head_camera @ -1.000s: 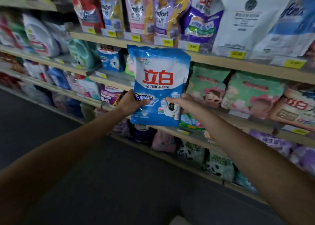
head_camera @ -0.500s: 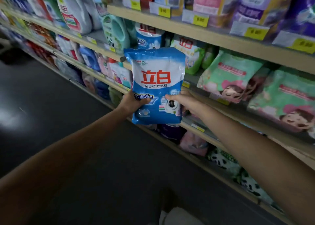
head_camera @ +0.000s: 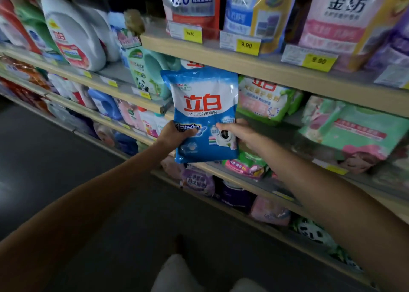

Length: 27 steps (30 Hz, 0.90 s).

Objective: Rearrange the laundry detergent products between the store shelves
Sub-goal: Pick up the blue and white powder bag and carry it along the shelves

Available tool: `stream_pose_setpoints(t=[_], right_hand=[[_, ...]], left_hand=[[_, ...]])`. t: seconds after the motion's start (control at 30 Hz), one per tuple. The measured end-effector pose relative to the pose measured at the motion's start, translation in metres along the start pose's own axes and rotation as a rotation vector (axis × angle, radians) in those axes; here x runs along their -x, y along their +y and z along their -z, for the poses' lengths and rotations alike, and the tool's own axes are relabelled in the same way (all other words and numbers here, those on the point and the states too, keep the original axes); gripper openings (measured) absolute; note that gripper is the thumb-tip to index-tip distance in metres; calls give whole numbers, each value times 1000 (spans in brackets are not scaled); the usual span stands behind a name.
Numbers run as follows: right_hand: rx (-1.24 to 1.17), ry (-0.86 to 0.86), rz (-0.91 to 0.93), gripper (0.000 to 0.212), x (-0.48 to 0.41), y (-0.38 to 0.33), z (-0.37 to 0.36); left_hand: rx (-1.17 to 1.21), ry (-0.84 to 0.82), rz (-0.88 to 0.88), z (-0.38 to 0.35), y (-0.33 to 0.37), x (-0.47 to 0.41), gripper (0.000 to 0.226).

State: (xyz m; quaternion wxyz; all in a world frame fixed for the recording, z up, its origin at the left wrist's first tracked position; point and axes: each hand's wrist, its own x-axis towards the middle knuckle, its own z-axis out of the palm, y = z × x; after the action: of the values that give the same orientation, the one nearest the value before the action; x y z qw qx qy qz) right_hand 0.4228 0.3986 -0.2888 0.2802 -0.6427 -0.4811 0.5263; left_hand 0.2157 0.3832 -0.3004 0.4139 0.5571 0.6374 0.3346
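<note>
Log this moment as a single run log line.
left hand: grips blue detergent bag, lower left | right hand: grips its lower right | bag: upright, in front of shelves

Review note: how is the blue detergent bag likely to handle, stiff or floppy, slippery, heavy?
Probably pliable yet well filled: the blue detergent bag stands upright though the left hand and right hand grip only its lower part. Its glossy film catches highlights, so likely somewhat slippery. Two hands holding it hints at some weight for its size.

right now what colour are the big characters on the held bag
Red, on the blue-and-white bag, head view.
</note>
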Motion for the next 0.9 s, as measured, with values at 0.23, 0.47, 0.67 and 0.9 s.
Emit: stream_pose_setpoints(t=[0.23,0.47,0.67,0.9], right_hand=[[-163,267,50,40,-58,-24,-42],[-264,530,175,26,-86,-39,-55],[-286,589,200,26,-99,-39,-55],[-355,618,142,32,-118,-33,-65]], left_hand=[[-4,-79,-140,42,-3,-92,34],[115,-99,-200,45,-2,-147,48],[173,-165,-270,37,-6,-163,46],[236,-239,-283,33,-19,-187,40]])
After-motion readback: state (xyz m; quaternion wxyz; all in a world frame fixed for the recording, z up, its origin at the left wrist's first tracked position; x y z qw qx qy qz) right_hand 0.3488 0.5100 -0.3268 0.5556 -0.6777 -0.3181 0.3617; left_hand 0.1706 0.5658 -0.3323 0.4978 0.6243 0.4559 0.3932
